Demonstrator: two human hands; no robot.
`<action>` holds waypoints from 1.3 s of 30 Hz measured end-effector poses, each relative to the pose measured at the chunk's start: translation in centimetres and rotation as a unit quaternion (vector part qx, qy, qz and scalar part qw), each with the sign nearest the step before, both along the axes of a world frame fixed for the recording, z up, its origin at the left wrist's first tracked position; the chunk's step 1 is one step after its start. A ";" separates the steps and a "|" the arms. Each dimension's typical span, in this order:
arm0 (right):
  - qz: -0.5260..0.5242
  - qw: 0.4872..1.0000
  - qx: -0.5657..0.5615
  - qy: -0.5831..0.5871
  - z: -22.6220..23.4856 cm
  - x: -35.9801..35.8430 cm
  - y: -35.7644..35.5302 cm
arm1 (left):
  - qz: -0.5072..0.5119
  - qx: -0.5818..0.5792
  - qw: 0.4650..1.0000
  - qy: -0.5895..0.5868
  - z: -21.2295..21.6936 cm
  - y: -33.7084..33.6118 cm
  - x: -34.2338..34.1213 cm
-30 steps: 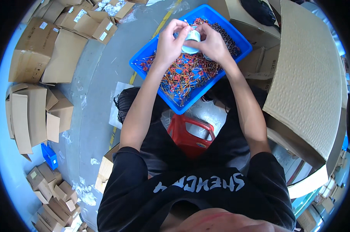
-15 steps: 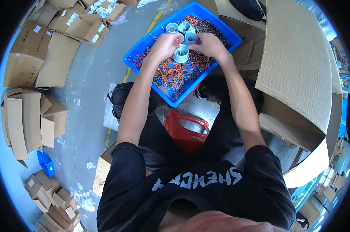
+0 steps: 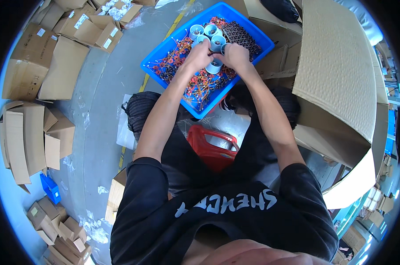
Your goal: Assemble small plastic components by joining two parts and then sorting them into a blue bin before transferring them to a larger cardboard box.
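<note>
A blue plastic tray [image 3: 152, 62] sits in front of me, heaped with orange and red wires [image 3: 198, 93] that have small dark ends. Several pale blue round cups stand in it, with small dark pieces inside: a far left cup [image 3: 196, 32], a far right cup [image 3: 211, 30], a middle cup [image 3: 217, 43] and a near cup [image 3: 214, 67]. Over the near cup, my left hand [image 3: 199, 55] and my right hand [image 3: 236, 57] come together, thumbs almost touching. Both look closed in a pinch; whatever is between the fingers is too small or hidden. My right hand partly covers another cup.
Dark round parts [image 3: 242, 37] lie packed at the tray's far right. A red plastic stool [image 3: 209, 152] stands between my legs. A large open cardboard box [image 3: 337, 66] rises close on my right. Cardboard boxes [image 3: 30, 62] and a small blue bin [image 3: 50, 187] line the left.
Both hands have moved slightly nearer to me and closer together. The near cup has shifted a little to the right and toward me.
</note>
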State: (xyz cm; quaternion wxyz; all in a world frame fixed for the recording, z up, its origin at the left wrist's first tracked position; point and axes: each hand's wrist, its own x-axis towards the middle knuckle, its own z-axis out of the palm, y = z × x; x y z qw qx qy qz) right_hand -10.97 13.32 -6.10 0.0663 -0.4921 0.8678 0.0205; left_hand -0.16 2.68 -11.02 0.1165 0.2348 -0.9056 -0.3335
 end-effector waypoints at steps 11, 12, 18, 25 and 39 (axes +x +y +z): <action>-0.011 0.992 -0.116 0.044 -1.9 0.6 1.2 | 0.045 -0.254 0.964 -0.061 2.3 1.1 -0.3; -0.033 0.991 -0.128 0.023 -1.2 0.9 1.9 | 0.030 -0.302 0.947 -0.107 1.7 1.3 -0.3; -0.181 0.897 -0.299 -0.270 7.0 6.8 15.5 | -0.103 -0.249 0.934 -0.235 2.6 -0.5 -3.4; -0.166 0.795 -0.331 -0.481 21.3 16.6 35.8 | -0.059 -0.143 0.978 -0.141 -2.4 -5.8 -2.4; -0.752 0.615 -0.113 0.208 21.0 -4.6 85.2 | 0.033 -0.198 0.975 0.097 -1.6 1.4 0.6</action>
